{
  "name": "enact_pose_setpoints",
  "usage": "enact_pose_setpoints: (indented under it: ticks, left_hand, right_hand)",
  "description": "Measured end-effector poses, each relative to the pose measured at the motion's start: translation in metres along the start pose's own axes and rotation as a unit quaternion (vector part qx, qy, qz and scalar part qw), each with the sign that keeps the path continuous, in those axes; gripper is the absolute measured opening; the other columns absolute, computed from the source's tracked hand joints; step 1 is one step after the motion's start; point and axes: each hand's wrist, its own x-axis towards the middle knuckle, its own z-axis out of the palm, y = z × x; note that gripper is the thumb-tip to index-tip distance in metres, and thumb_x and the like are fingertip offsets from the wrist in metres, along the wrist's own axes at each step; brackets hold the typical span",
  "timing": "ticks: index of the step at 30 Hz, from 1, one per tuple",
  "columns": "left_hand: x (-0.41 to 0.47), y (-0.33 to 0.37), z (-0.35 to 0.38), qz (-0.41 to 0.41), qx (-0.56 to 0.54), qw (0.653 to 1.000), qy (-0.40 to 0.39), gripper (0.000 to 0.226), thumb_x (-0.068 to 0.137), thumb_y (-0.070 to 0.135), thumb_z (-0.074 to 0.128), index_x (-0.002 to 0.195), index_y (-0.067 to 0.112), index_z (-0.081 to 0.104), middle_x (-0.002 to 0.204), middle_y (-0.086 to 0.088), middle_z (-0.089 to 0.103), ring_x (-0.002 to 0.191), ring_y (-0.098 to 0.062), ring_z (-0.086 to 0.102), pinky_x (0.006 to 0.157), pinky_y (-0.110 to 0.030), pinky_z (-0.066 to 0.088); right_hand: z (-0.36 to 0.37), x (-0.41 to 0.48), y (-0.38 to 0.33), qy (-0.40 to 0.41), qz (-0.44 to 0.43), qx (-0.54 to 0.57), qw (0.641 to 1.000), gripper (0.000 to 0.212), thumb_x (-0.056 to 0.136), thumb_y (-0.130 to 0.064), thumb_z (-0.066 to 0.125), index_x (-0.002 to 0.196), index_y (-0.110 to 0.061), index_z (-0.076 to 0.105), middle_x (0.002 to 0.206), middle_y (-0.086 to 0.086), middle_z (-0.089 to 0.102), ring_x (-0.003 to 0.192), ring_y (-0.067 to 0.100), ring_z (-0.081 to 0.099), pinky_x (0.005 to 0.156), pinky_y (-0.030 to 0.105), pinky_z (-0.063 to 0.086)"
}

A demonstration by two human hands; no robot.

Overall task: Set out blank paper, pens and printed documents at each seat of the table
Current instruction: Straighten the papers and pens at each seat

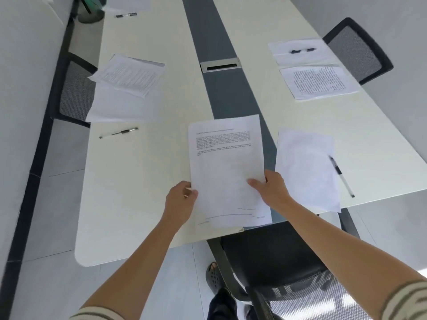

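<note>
- Left edge of the table (150,181): that seat looks done to me. The left printout (127,75) lies partly over the left blank sheet (115,107), and the left pen (119,132) is near them, toward the near end.
- Far-left corner: a far pen (126,15) and some paper, too cropped to say more.
- Near end, middle: the left hand (181,202) has its fingers curled at the left edge of the held document (226,162), pinching it.
- The held document sits over the grey centre strip at the near edge, with a bottom corner poking past it. Can't tell if it's flat down yet.
- The right hand (271,190) grips its right edge, thumb (254,182) on top, other fingers hidden underneath.
- Toward the near-right corner: the near blank paper (305,167), with the near pen (342,176) touching its right side. I reckon the end seat only lacks its document.
- Right edge: the right blank sheet (300,56) with the right pen (302,51) on it, and the right printout (320,82) just beside. Looks done.
- The far end is out of view, so no idea what's left there.
</note>
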Motion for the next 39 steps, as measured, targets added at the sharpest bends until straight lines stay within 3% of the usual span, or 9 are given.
enact_pose_setpoints:
  ticks: [3,7,10,15,16,20,25,30,39]
  left_hand:
    - [-0.013,-0.022,0.001,-0.033,0.056,0.998,0.019,0.027,0.093,0.020,0.056,0.119,0.016,0.057,0.095,-0.005,0.065,0.089,-0.021,0.064,0.069,-0.028,0.050]
    - [-0.035,-0.046,0.009,-0.035,0.122,0.992,-0.011,0.023,0.094,0.020,0.054,0.116,0.018,0.059,0.095,0.001,0.063,0.083,-0.012,0.060,0.060,-0.017,0.043]
    - [-0.044,-0.056,0.018,-0.016,0.178,0.983,-0.040,0.025,0.094,0.022,0.053,0.119,0.020,0.058,0.107,0.000,0.064,0.089,-0.013,0.061,0.075,-0.024,0.051]
    - [-0.039,-0.052,0.038,0.068,0.274,0.956,-0.086,0.036,0.097,0.027,0.048,0.133,0.020,0.048,0.136,0.002,0.046,0.121,-0.014,0.048,0.099,-0.026,0.044]
    - [-0.035,-0.050,0.043,0.087,0.293,0.948,-0.088,0.039,0.097,0.028,0.048,0.135,0.020,0.046,0.141,0.001,0.042,0.126,-0.015,0.044,0.102,-0.027,0.043]
    - [-0.025,-0.043,0.069,0.125,0.392,0.904,-0.118,0.050,0.098,0.035,0.045,0.145,0.025,0.032,0.158,-0.003,0.020,0.143,-0.021,0.025,0.114,-0.033,0.031]
    - [-0.021,-0.046,0.093,0.101,0.483,0.862,-0.116,0.062,0.097,0.048,0.041,0.151,0.029,0.016,0.163,-0.009,0.003,0.150,-0.029,0.005,0.119,-0.041,0.017]
    - [-0.017,-0.044,0.103,0.091,0.493,0.860,-0.093,0.063,0.096,0.050,0.041,0.151,0.030,0.018,0.162,-0.009,0.005,0.149,-0.030,0.008,0.118,-0.042,0.019]
    - [-0.013,-0.039,0.112,0.073,0.474,0.875,-0.075,0.060,0.092,0.047,0.052,0.146,0.029,0.030,0.160,-0.008,0.015,0.147,-0.029,0.015,0.116,-0.043,0.026]
  right_hand:
    - [0.019,0.012,0.013,-0.022,0.041,-0.032,0.998,0.020,0.092,-0.025,0.061,0.106,-0.011,0.065,0.096,0.000,0.067,0.087,0.025,0.064,0.082,0.041,0.057]
    - [0.038,0.027,0.031,-0.032,0.092,-0.070,0.993,0.023,0.091,-0.027,0.061,0.107,-0.012,0.065,0.103,0.003,0.069,0.091,0.028,0.065,0.083,0.046,0.058]
    - [0.043,0.037,0.040,-0.023,0.102,-0.099,0.990,0.022,0.089,-0.029,0.062,0.105,-0.013,0.063,0.101,0.004,0.069,0.088,0.027,0.065,0.081,0.045,0.058]
    - [0.026,0.036,0.045,-0.004,0.082,-0.177,0.981,0.023,0.088,-0.042,0.058,0.084,-0.020,0.058,0.081,-0.003,0.064,0.080,0.026,0.064,0.074,0.041,0.057]
    - [0.018,0.034,0.048,0.018,0.082,-0.201,0.976,0.025,0.088,-0.044,0.055,0.088,-0.020,0.060,0.082,-0.002,0.065,0.082,0.027,0.063,0.074,0.039,0.055]
    - [-0.029,0.026,0.077,0.103,0.059,-0.280,0.953,0.035,0.095,-0.038,0.051,0.126,-0.023,0.057,0.125,0.000,0.062,0.117,0.024,0.054,0.086,0.038,0.047]
    - [-0.069,0.027,0.126,0.059,0.109,-0.368,0.922,0.060,0.094,-0.044,0.051,0.148,-0.027,0.030,0.159,0.009,0.021,0.146,0.032,0.018,0.104,0.050,0.040]
    - [-0.071,0.033,0.145,-0.017,0.035,-0.427,0.903,0.062,0.095,-0.052,0.043,0.151,-0.037,0.021,0.164,0.004,0.005,0.151,0.029,0.003,0.112,0.049,0.031]
    - [-0.085,0.022,0.150,-0.065,-0.024,-0.461,0.885,0.061,0.096,-0.053,0.042,0.151,-0.040,0.019,0.164,0.002,0.002,0.151,0.026,0.001,0.113,0.045,0.030]
